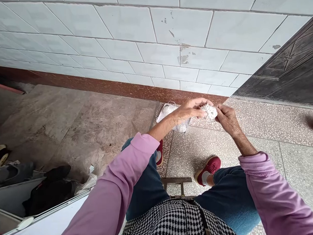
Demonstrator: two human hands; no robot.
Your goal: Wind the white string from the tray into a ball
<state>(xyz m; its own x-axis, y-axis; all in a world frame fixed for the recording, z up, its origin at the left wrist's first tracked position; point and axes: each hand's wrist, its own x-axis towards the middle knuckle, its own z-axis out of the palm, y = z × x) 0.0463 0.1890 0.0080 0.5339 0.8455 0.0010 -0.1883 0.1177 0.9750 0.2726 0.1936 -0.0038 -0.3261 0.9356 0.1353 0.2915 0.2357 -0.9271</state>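
The white glazed tile wall point(153, 35) with its red-brown skirting band point(93, 86) fills the upper field. Below the wall, a speckled terrazzo floor point(269, 127) lies to the right and a stained bare concrete floor point(69, 120) to the left. A dark embossed metal door point(293, 71) meets the wall at the right edge.

I am seated; my blue denim trousers point(146, 186) and pink long sleeves point(118, 194) occupy the lower field, well below the wall. A white flat panel point(44, 227) sits at lower left, with dark shoes point(53, 189) just above it. My two red fabric shoes point(209, 167) rest on the terrazzo floor, and the end of a small wooden stool point(176, 181) shows between my knees.

A clear flat plastic packet of white coiled string point(172, 117) lies on the terrazzo floor, just below the skirting band, partly behind my left wrist.

My left hand point(189, 110) and my right hand point(227, 118) meet in front of the skirting band. Both are closed narrowly, fingertips pinching one small white bundle of cotton string point(210, 111) between them. The bundle is held in the air, just right of the packet and above the terrazzo floor.
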